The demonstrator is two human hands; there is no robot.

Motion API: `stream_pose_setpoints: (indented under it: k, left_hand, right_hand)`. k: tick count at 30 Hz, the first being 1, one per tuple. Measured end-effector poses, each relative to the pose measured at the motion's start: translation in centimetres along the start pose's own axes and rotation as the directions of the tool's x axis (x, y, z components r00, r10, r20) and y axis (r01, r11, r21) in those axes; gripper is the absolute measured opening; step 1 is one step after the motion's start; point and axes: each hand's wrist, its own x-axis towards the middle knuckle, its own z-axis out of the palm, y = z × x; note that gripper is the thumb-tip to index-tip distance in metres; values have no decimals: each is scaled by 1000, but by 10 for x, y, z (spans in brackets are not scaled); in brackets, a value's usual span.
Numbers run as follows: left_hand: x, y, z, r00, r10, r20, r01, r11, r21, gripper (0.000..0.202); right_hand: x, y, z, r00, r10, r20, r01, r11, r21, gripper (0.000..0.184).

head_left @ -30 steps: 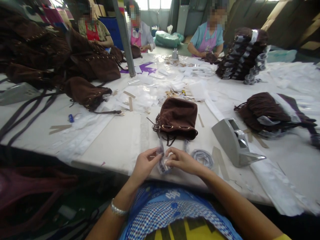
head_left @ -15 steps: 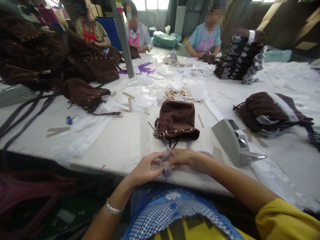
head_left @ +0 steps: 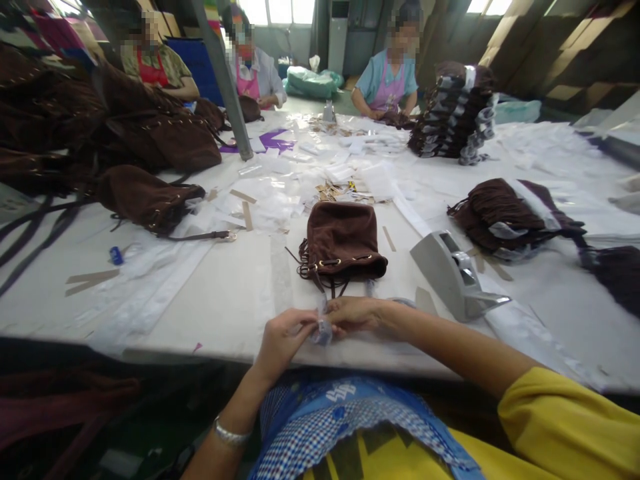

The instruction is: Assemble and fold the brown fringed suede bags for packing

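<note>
A small brown suede drawstring bag (head_left: 343,230) lies on the table in front of me, its eyeletted opening facing me and a fringe tassel at its left. From it a strap runs down between my hands, its end wrapped in crumpled translucent plastic film (head_left: 323,332). My left hand (head_left: 285,337) pinches the film from the left with thumb and fingers. On the other side my right hand (head_left: 356,315) has its fingers closed on the same wrapped strap end. What lies inside the film is too blurred to tell.
Right of the bag stands a grey tape dispenser (head_left: 453,277). Fringed brown bundles (head_left: 505,217) lie beyond it, near a tall stack (head_left: 453,113). Brown bags (head_left: 165,137) are heaped at left, beside a metal post (head_left: 223,80). Paper strips, plastic sheets and three co-workers are farther back.
The view has swung slightly right, so things sit farther left. Both hands stay at the wrapped strap end; my left fingers have drawn closer together on the film.
</note>
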Motion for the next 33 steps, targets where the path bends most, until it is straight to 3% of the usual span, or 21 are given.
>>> stream_pose_setpoints:
  k: [2, 4, 6, 8, 10, 13, 15, 17, 20, 22, 26, 29, 31, 33]
  left_hand:
    - [-1, -5, 2, 999, -38, -20, 38, 999, -12, 12]
    - [-1, -8, 5, 996, -82, -35, 81, 996, -32, 13]
    - [-2, -9, 8, 987, -149, -60, 143, 985, -96, 15]
    - [-2, -9, 12, 969, -237, -69, 216, 949, -229, 19]
    - [-1, -7, 15, 947, -317, -49, 277, 885, -373, 24]
    - [0, -3, 16, 919, -395, -15, 336, 799, -498, 32]
    - [2, 2, 16, 901, -434, 21, 372, 744, -555, 35]
    - [4, 8, 15, 880, -470, 73, 410, 672, -616, 37]
    - [5, 15, 13, 850, -507, 141, 455, 572, -683, 37]
    - [6, 18, 13, 835, -521, 175, 479, 531, -699, 36]
    - [9, 23, 11, 803, -550, 230, 532, 486, -693, 33]
    - [15, 30, 6, 784, -566, 255, 553, 451, -700, 34]
    - [21, 36, 1, 780, -566, 268, 559, 435, -706, 35]
    - [27, 42, -3, 784, -554, 280, 565, 449, -693, 35]
  right_hand:
    - [-3, 4, 4, 992, -102, -78, 98, 994, -48, 30]
    - [-9, 8, 9, 948, -244, -206, 204, 959, -194, 27]
    - [-16, 12, 14, 828, -447, -339, 292, 859, -420, 24]
    - [-21, 18, 19, 691, -612, -385, 323, 737, -593, 23]
    - [-23, 25, 23, 633, -677, -375, 367, 689, -625, 28]
    - [-21, 34, 31, 611, -688, -391, 481, 715, -507, 37]
    - [-20, 38, 37, 555, -728, -401, 523, 681, -513, 30]
    - [-21, 41, 42, 449, -812, -373, 496, 573, -652, 21]
    - [-24, 44, 43, 281, -939, -199, 362, 296, -884, 25]
    - [-26, 44, 37, 272, -961, -58, 292, 140, -946, 30]
    - [-31, 28, 20, 398, -910, 116, 240, -19, -971, 31]
    - [-35, 7, 12, 428, -872, 238, 268, -129, -955, 30]
    - [-37, -6, 11, 421, -865, 272, 306, -147, -941, 29]
    - [-37, -15, 12, 398, -886, 238, 328, -105, -939, 28]
